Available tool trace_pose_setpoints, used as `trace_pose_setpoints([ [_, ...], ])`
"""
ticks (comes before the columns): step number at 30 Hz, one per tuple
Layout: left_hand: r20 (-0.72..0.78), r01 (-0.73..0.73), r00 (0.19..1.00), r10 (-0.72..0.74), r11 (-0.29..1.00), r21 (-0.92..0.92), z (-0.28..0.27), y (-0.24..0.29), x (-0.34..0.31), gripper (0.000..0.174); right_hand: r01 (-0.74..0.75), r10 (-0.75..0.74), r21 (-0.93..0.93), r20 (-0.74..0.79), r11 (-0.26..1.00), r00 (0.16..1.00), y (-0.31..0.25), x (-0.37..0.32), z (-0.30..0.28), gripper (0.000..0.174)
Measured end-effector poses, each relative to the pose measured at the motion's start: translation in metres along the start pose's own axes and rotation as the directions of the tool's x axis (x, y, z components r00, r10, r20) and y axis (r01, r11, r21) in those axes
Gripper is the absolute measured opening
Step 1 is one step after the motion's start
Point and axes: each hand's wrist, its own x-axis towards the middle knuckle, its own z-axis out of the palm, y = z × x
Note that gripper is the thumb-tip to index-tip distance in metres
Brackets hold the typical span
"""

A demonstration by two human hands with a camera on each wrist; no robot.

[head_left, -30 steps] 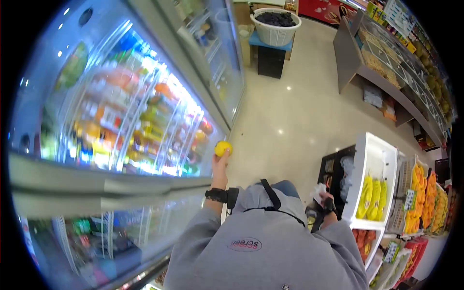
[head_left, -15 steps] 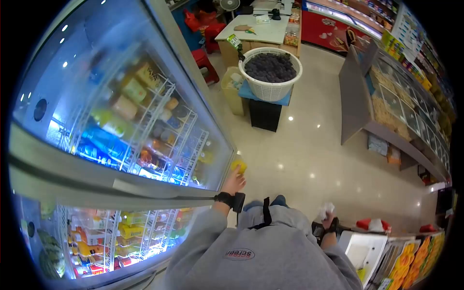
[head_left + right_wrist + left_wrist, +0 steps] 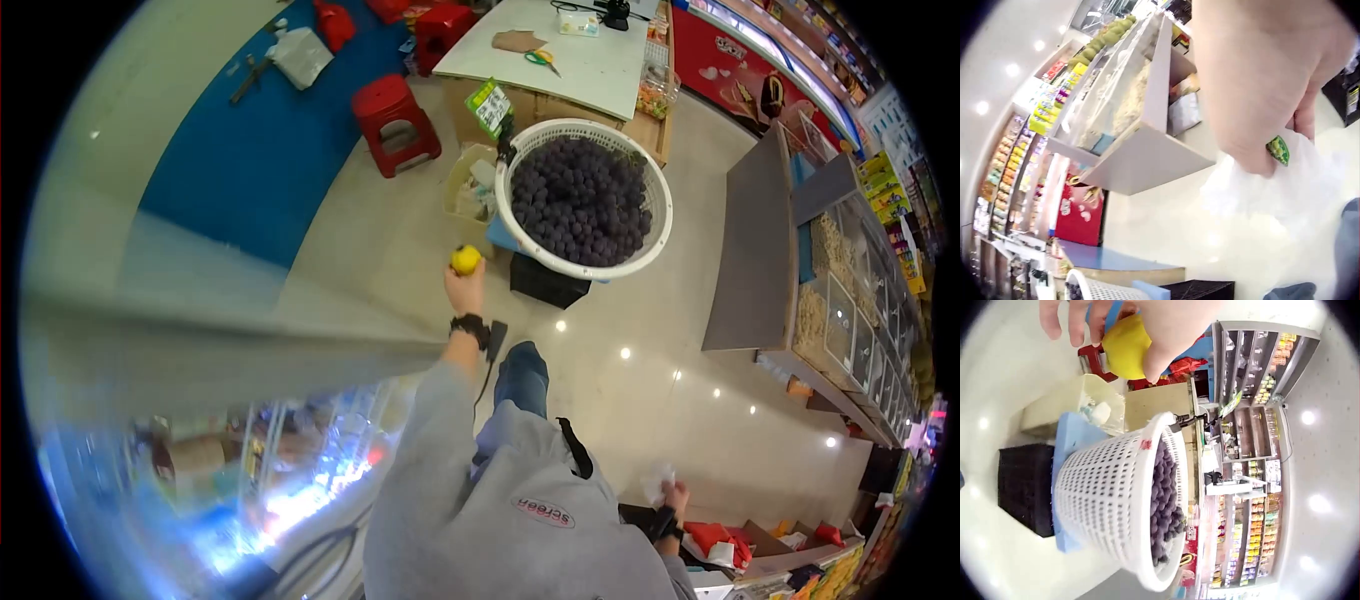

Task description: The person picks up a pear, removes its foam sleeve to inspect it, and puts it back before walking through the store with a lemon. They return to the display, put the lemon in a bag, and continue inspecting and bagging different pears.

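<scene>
In the head view a yellow fruit (image 3: 465, 260) is gripped by the left hand (image 3: 464, 287), just left of a white basket (image 3: 657, 235) of dark grapes (image 3: 583, 200). The left wrist view shows the thumb and fingers of the left hand (image 3: 1169, 328) around the yellow fruit (image 3: 1126, 347), above the basket (image 3: 1100, 494). Low at the person's other side, the right hand (image 3: 675, 497) holds a crumpled white plastic bag (image 3: 656, 484). In the right wrist view the bag (image 3: 1279, 187) hangs from the right hand (image 3: 1266, 81), with a small green label (image 3: 1278, 150) by the fingers.
A glass fridge door frame (image 3: 250, 355) runs along the left. Beyond the basket stand a white-topped counter (image 3: 490, 45) and a red stool (image 3: 397, 122). A pale bin (image 3: 468, 185) is beside the basket. Dry-goods bins (image 3: 850, 290) line the right side.
The view has turned and moved on from the fridge toward the grape basket, which now appears larger and nearer. Both hands keep hold of the fruit and the bag.
</scene>
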Motion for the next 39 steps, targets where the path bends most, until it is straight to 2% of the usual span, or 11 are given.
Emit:
trace_pose_setpoints([
  [6,-0.203,0.427,0.874,-0.442,0.5,0.753,0.067,0.009,0.142,0.096,-0.38,0.396,0.129,-0.139,0.916,0.908,0.006,-0.074,0.023,0.013],
  [9,0.195,0.013,0.816,-0.544,0.354,0.935,0.062,-0.071,0.12,0.068,-0.324,0.354,0.286,-0.059,0.902,0.933,-0.024,-0.083,0.051,0.01],
  [16,0.647,-0.96,-0.065,-0.759,0.225,0.168,0.046,-0.117,-0.133,0.034,-0.182,0.181,0.393,0.041,0.901,0.983,-0.013,-0.115,0.095,0.01],
  [21,0.721,-0.958,-0.25,-0.647,0.055,-0.283,0.066,-0.113,-0.224,0.028,-0.336,0.49,0.649,-0.065,0.682,0.87,0.124,-0.217,0.097,0.013],
  [25,0.946,-0.994,0.077,-0.314,-0.095,0.05,0.068,-0.17,-0.268,0.026,-0.398,0.581,0.623,-0.112,0.673,0.806,0.263,-0.336,0.097,0.02],
  [28,0.894,-0.603,0.321,0.311,-0.662,0.446,0.035,-0.225,-0.345,0.023,-0.189,0.695,0.81,-0.326,0.555,0.641,0.312,-0.427,0.107,0.016],
  [31,0.876,-0.986,-0.129,-0.465,0.157,-0.062,0.051,-0.195,-0.38,0.046,-0.087,0.778,0.859,-0.409,0.505,0.477,0.329,-0.514,0.092,0.016],
  [32,0.716,-0.862,-0.495,-0.491,0.176,-0.475,0.033,-0.124,-0.436,0.05,0.004,0.8,0.881,-0.432,0.473,0.416,0.327,-0.54,0.082,0.014],
  [34,0.511,-0.711,-0.697,-0.503,0.393,-0.583,0.05,-0.169,-0.509,0.06,0.172,0.815,0.874,-0.485,0.454,0.316,0.342,-0.583,0.063,0.012],
  [35,0.224,-0.554,-0.801,-0.555,0.543,-0.632,0.016,-0.052,-0.606,0.06,0.224,0.808,0.858,-0.512,0.462,0.293,0.363,-0.595,0.057,0.015],
  [39,-0.247,-0.472,-0.602,-0.759,0.588,-0.657,-0.038,-0.065,-0.812,0.052,0.204,0.737,0.777,-0.63,0.596,0.244,0.405,-0.621,0.016,0.015],
])
